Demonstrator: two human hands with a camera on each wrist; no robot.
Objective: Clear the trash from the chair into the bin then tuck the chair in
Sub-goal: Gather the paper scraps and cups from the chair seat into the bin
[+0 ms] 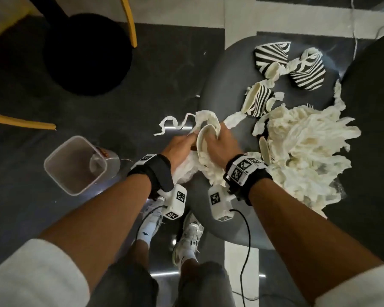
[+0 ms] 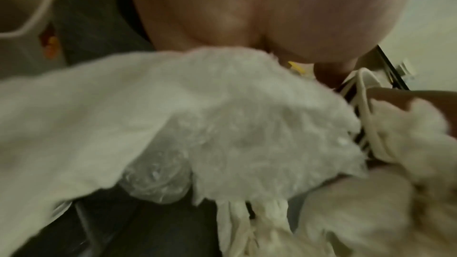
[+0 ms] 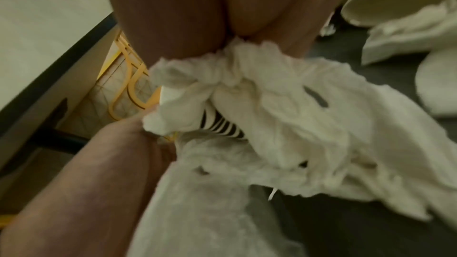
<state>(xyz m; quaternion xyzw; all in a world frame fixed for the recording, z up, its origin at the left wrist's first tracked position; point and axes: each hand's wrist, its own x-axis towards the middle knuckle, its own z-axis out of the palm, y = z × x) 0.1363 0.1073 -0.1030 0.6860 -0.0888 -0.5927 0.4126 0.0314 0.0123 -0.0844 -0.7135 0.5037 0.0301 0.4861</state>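
Hands [image 1: 203, 147] grip tissue [image 1: 193, 167] at chair [image 1: 213, 89] edge, bin [image 1: 75, 165] near.

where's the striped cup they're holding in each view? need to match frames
Head: striped cup at centre, rim up, between left hand and right hand.
Left wrist: stripes at right edge, beside tissue.
Right wrist: stripes at centre, under tissue.
Shared landmark: white tissue wad bunched round the cup.
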